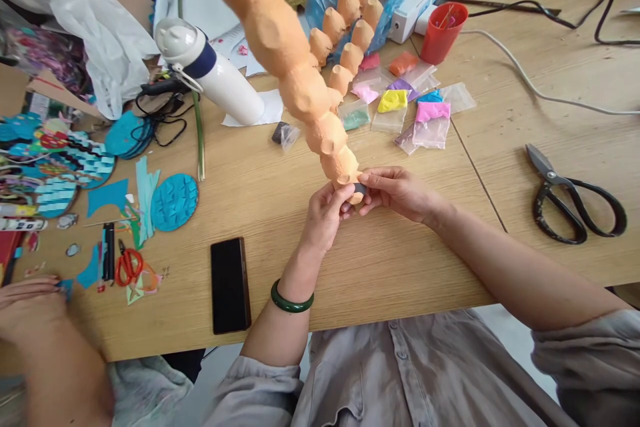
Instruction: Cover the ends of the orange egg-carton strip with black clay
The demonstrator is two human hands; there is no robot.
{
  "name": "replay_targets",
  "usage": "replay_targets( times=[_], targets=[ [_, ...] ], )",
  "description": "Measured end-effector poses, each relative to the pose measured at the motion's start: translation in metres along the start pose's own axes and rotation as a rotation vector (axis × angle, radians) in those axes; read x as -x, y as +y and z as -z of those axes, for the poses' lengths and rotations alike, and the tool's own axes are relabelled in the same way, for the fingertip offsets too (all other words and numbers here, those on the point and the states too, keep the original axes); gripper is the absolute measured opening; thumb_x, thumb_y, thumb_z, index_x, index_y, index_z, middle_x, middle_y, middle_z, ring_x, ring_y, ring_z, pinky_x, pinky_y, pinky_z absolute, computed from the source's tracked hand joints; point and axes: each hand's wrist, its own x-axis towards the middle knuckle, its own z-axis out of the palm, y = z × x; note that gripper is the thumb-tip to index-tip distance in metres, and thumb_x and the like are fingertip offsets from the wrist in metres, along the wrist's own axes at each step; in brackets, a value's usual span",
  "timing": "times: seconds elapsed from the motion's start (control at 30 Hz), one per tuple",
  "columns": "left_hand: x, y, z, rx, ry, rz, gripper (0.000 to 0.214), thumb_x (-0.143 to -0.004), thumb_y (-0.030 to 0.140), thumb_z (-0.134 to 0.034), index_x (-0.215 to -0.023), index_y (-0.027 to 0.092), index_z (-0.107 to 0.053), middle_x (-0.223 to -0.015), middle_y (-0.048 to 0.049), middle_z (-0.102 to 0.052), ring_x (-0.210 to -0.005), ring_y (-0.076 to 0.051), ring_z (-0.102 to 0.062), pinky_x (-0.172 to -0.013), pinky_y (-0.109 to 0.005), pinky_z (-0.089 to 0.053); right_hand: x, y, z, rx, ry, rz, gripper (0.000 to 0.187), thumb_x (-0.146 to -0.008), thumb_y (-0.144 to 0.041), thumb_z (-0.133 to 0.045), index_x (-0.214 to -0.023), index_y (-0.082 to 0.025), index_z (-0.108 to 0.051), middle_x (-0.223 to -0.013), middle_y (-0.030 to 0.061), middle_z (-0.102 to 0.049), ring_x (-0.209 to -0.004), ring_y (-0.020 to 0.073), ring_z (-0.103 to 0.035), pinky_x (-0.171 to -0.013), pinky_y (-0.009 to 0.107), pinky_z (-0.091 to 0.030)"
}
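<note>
A long, bumpy orange strip point(303, 90), which looks like egg carton, slants up from my hands toward the camera. Its lower end is between the fingers of my left hand point(324, 213), closed on it with the thumb in front. From the other side, my right hand point(395, 192) pinches the same end. A dark grey, clay-like piece point(359, 189) sits on that end, between the fingertips of both hands. Some fingers are hidden behind the strip. Beyond it stand several orange carton cones point(350, 5) on blue plastic, and small bags of coloured clay point(393, 101) lie close by.
Large black-handled scissors point(555, 183) lie at right, a phone point(230, 285) at left. A white bottle point(225, 80) and a red cup point(444, 32) stand farther back. Blue discs point(175, 202) and red scissors point(129, 263) lie near another person's hand point(30, 303). Cables cross the back right.
</note>
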Motion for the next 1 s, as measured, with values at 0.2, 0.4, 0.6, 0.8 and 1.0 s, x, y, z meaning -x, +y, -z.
replay_targets(
  times=[0.2,0.4,0.6,0.8,1.0],
  targets=[
    [-0.0004,0.0046,0.0028,0.028,-0.026,0.004,0.038,-0.068,0.046,-0.091,-0.073,0.015,-0.071,-0.066,0.0003,-0.06,-0.057,-0.007,-0.043,-0.049,-0.02,-0.034,-0.0003,-0.0026,0.0021,-0.061,-0.012,-0.027,0.033,-0.082,-0.039,-0.09,-0.083,-0.01,-0.076,-0.071,0.0043,-0.074,-0.068,0.0171,-0.077,-0.071,0.028,-0.067],
    [0.0003,0.0066,0.0042,0.081,-0.071,0.001,0.039,-0.067,0.047,-0.094,-0.073,0.014,-0.073,-0.066,-0.0002,-0.059,-0.058,-0.007,-0.044,-0.051,-0.02,-0.037,0.0005,-0.0073,0.0011,-0.119,-0.081,-0.038,0.028,-0.083,-0.035,-0.089,-0.088,-0.009,-0.079,-0.078,0.0069,-0.079,-0.068,0.0158,-0.077,-0.068,0.024,-0.067],
    [0.0016,0.0079,0.0059,0.076,-0.128,-0.013,0.037,-0.074,0.047,-0.091,-0.082,0.014,-0.077,-0.068,-0.0002,-0.057,-0.061,-0.007,-0.045,-0.053,-0.021,-0.038,0.002,-0.0073,-0.0006,-0.087,-0.04,0.004,0.028,-0.089,-0.038,-0.083,-0.086,-0.011,-0.075,-0.076,0.0056,-0.077,-0.065,0.0153,-0.074,-0.068,0.029,-0.069],
    [0.002,0.0082,0.0055,0.065,-0.136,0.007,0.039,-0.075,0.048,-0.089,-0.088,0.013,-0.078,-0.074,-0.0027,-0.063,-0.062,-0.008,-0.044,-0.054,-0.022,-0.038,0.0027,-0.009,0.0018,-0.024,-0.06,-0.012,0.04,-0.074,-0.041,-0.096,-0.083,-0.011,-0.073,-0.068,0.0006,-0.068,-0.066,0.0152,-0.073,-0.073,0.03,-0.069],
    [0.0008,0.008,0.005,0.101,-0.13,0.057,0.035,-0.078,0.045,-0.084,-0.087,0.013,-0.074,-0.072,-0.0001,-0.057,-0.061,-0.007,-0.041,-0.053,-0.021,-0.036,0.0022,-0.0089,-0.0005,-0.034,-0.063,-0.003,0.037,-0.079,-0.041,-0.092,-0.081,-0.011,-0.072,-0.065,0.0001,-0.065,-0.058,0.0107,-0.063,-0.069,0.031,-0.069]
  ],
)
